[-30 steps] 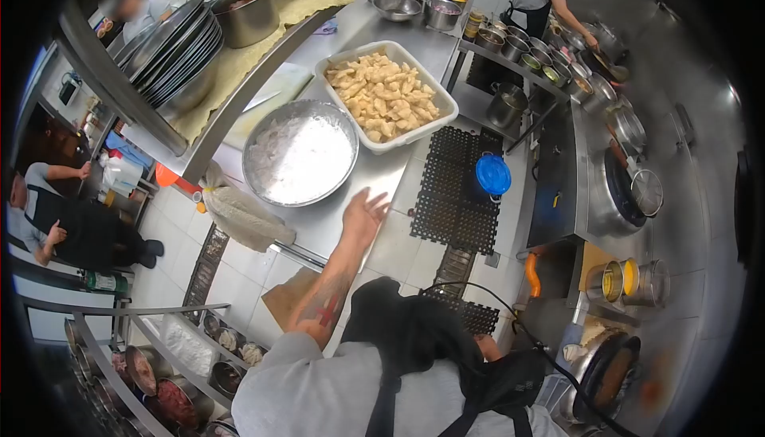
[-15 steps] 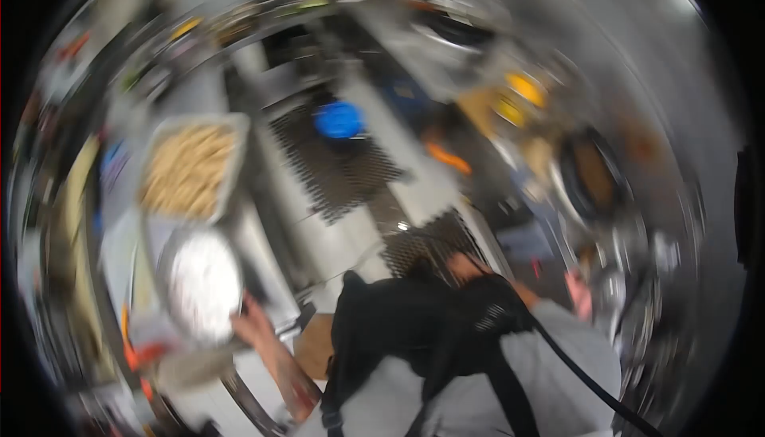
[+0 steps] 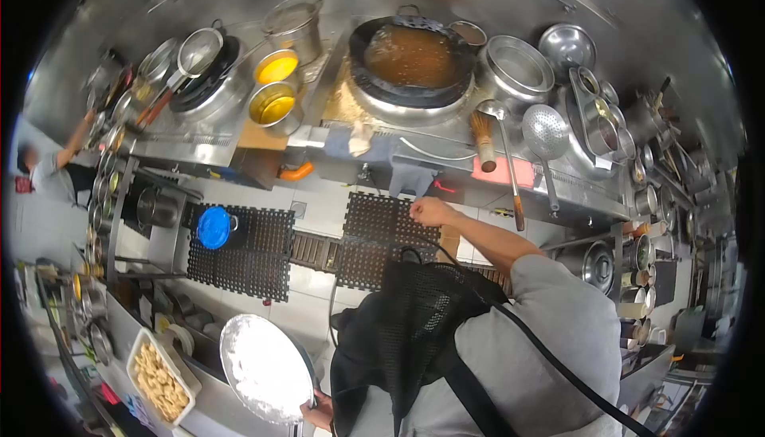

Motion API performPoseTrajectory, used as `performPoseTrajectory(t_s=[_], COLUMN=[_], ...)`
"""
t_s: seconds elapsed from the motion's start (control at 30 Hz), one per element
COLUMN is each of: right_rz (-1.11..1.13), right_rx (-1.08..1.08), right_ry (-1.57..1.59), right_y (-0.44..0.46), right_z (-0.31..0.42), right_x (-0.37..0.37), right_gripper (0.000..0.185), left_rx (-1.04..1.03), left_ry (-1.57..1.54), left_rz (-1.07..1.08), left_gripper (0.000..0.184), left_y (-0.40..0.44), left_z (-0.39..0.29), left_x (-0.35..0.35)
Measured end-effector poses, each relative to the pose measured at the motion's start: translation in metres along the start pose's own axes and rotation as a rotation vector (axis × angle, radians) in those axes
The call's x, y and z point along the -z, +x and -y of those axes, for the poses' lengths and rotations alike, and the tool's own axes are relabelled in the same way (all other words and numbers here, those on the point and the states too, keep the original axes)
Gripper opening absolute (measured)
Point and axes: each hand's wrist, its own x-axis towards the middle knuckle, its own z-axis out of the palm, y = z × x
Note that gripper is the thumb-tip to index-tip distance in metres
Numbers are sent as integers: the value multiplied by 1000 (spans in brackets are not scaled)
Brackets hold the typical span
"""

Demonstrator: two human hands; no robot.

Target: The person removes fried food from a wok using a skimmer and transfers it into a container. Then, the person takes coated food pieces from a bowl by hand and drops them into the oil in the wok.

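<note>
My left hand [image 3: 319,411] grips the rim of a wide metal bowl [image 3: 309,373] holding white powder [image 3: 259,361]. The bowl is tilted beside the left counter, near a white tray [image 3: 185,419] of pale battered-looking pieces [image 3: 158,381]. Stretched forward above the floor, my right hand [image 3: 433,211] has its fingers curled closed, with nothing visible in them. A grey-blue cloth [image 3: 413,179] hangs from the stove front just beyond it.
Ahead, a wok [image 3: 412,66] of brown oil sits on the stove. Pots of yellow liquid [image 3: 276,107], a perforated ladle [image 3: 546,132] and a brush [image 3: 483,142] stand or lie nearby. A blue-lidded container [image 3: 214,227] rests on black mats. Another person [image 3: 60,158] stands far left.
My view has turned right toward the stove and sharpened. The bowl has come away from the counter in my left hand, nearer my body. My right arm now reaches forward.
</note>
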Motion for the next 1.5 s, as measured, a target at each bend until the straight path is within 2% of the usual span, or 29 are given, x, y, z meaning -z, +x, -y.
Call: performPoseTrajectory(t_s=[0.1, 0.13, 0.23, 0.27, 0.33, 0.4, 0.5, 0.53, 0.57, 0.63, 0.67, 0.73, 0.77, 0.83, 0.9, 0.97, 1.0, 1.03, 1.1, 1.13, 1.17, 1.23, 1.27, 1.3, 1.33, 1.37, 1.4, 1.43, 1.5], right_rz=[87, 100, 43, 48, 64, 8, -26, 1, 5, 117, 109, 268, 258, 313, 272, 264, 260, 257, 375, 365, 349, -22, 53, -56, -152, -168, -399, -550, -642], right_rx=[90, 166, 396, 372, 361, 605, 554, 622, 638, 366, 374, 262, 278, 162, 103, 117, 116, 108, 190, 106, 110, 336, 320, 373, 408, 445, 269, 226, 78], right_ry=[36, 9, -131, -103, -79, -206, -131, -157, -166, 46, 46, 551, 542, 814, 873, 1126, 1247, 1254, 1685, 1864, 1880, 1927, 2110, 1942, 1762, 1510, 1373, 1160, 771], right_y=[10, 19, 58, 56, 68, 94, 127, 138, 151, 177, 190, 230, 252, 287, 312, 347, 358, 363, 367, 361, 360, 351, 329, 311, 289, 250, 185, 156, 99], right_z=[4, 11, 46, 73, 110, 133, 182, 201, 223, 275, 300, 345, 366, 406, 436, 455, 462, 464, 471, 474, 473, 459, 434, 393, 353, 311, 301, 260, 182], right_x=[67, 86, 128, 142, 158, 165, 166, 169, 169, 161, 154, 137, 129, 112, 96, 84, 82, 85, 94, 103, 107, 127, 138, 145, 152, 172, 191, 210, 264], right_gripper=[17, 17, 18, 18, 19, 18, 19, 28, 28, 39, 39, 56, 56, 68, 65, 62, 48, 48, 31, 16, 16, 11, 10, 7, 7, 14, 18, 19, 33], left_rx=[2, 64, 465, 503, 450, 417, 424, 420, 413, 423, 414, 409, 413, 378, 386, 399, 384, 373, 380, 362, 342, 325, 291, 265, 266, 288, 273, 261, 270], left_ry=[-103, -255, -832, -837, -823, -802, -803, -796, -811, -847, -830, -837, -842, -838, -757, -711, -687, -657, -640, -631, -621, -567, -584, -597, -579, -564, -600, -640, -610], left_rz=[88, 31, -24, -17, 18, 29, 42, 23, 14, 53, 32, 37, 35, 48, 70, 16, 28, 40, 139, 142, 152, 202, 176, 155, 279, 321, 306, 281, 396], left_gripper=[21, 21, 25, 32, 33, 34, 37, 38, 38, 36, 37, 38, 39, 40, 41, 43, 42, 42, 43, 43, 44, 44, 45, 46, 43, 43, 43, 44, 44], left_y=[-4, 1, -19, -16, -1, 9, 10, 21, 29, 48, 58, 86, 101, 122, 136, 160, 168, 177, 204, 213, 222, 232, 231, 233, 269, 275, 277, 277, 303], left_z=[-25, -31, -107, -116, -110, -114, -142, -138, -138, -142, -145, -143, -142, -154, -173, -175, -181, -184, -180, -185, -191, -210, -225, -235, -205, -209, -220, -226, -220], left_x=[-51, -65, -119, -129, -137, -147, -172, -175, -179, -185, -188, -188, -190, -194, -196, -192, -189, -185, -174, -173, -173, -187, -200, -210, -198, -207, -219, -230, -239])
